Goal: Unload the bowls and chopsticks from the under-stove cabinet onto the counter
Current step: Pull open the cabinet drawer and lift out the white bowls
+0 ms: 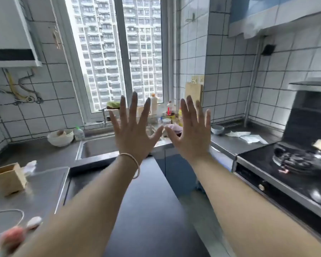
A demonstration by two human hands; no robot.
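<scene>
Both arms reached straight out at chest height in a small tiled kitchen. The left hand [132, 134] and the right hand [191, 134] were raised side by side, backs toward the camera, every finger spread wide and the thumbs nearly touching. Neither hand held anything. A thin bangle [132, 164] circled the left wrist.

A steel bench [44, 186] ran along the left wall, past a sink [98, 147] under the window, and on to the right, where a black gas stove [293, 167] sat. The cabinet beneath that stove was out of frame, so the bowls and chopsticks inside it could not be seen. A white bowl [60, 138] stood left of the sink and a small pale bowl [217, 129] sat in the far right corner; whether either belonged to the task could not be told. A wooden box [9, 178] rested on the near left bench.

Judged from this pose, unloading had not begun. Doing it well would likely call for crouching squarely in front of the stove, opening the door fully, lifting bowls in small stacks with both hands, and gathering the chopsticks as one bundle. The bare stretch of bench beyond the stove, near some white cloths [246, 137], looked like the closest landing spot.
</scene>
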